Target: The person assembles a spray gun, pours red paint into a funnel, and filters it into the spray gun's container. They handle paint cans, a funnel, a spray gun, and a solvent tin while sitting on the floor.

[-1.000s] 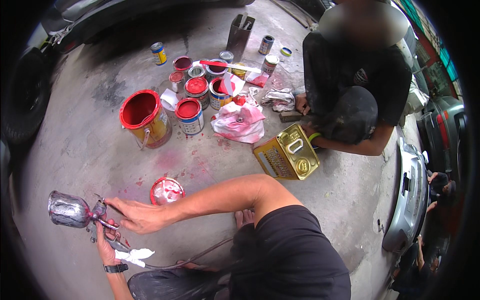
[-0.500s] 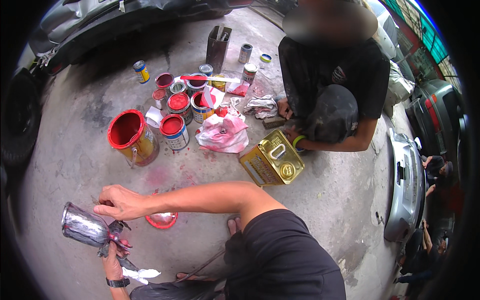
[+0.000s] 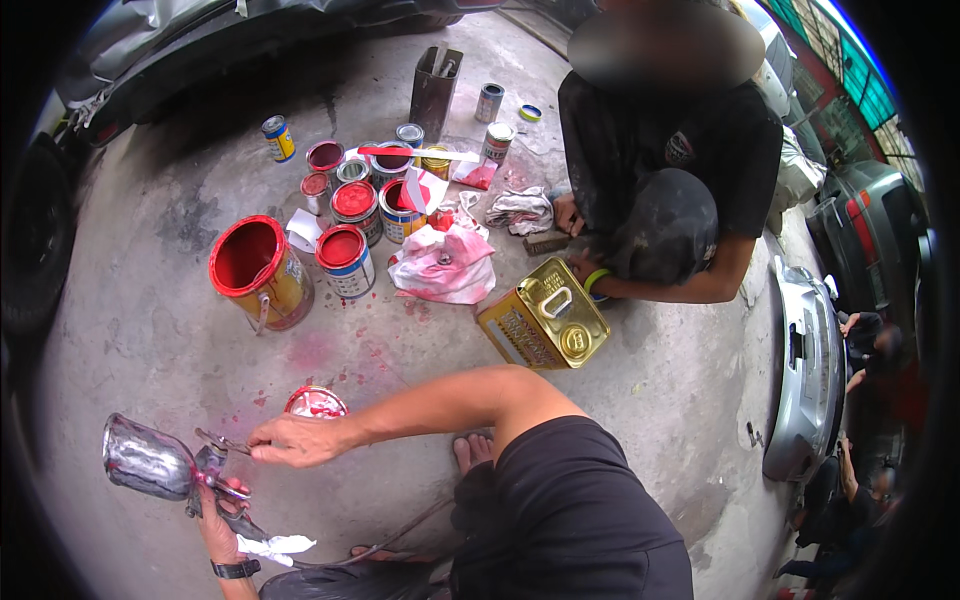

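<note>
At the lower left, my left hand (image 3: pixel 215 525), with a dark watch at its wrist, grips a spray gun (image 3: pixel 212 465) by its handle. The gun's silver cup (image 3: pixel 148 458) is tilted, pointing up and left. A white rag (image 3: pixel 277 548) hangs by the handle. My right hand (image 3: pixel 292 441) is closed on a thin metal wrench (image 3: pixel 224 440), whose far end lies beside the gun's body. Just behind my right wrist, a red-rimmed lid (image 3: pixel 316 402) rests on the floor. The left fingers are partly hidden by the gun.
A big red paint bucket (image 3: pixel 250 262), several paint cans (image 3: pixel 345 262) and a stained rag (image 3: pixel 443 263) stand ahead. A gold square tin (image 3: pixel 545 315) is near a crouching co-worker (image 3: pixel 665 190). A hose (image 3: pixel 405 525) runs by my feet. A silver bumper (image 3: pixel 803 370) lies at right.
My right hand has moved right and down, off the gun's cup, and the wrench now shows plainly. The spray gun has shifted slightly left.
</note>
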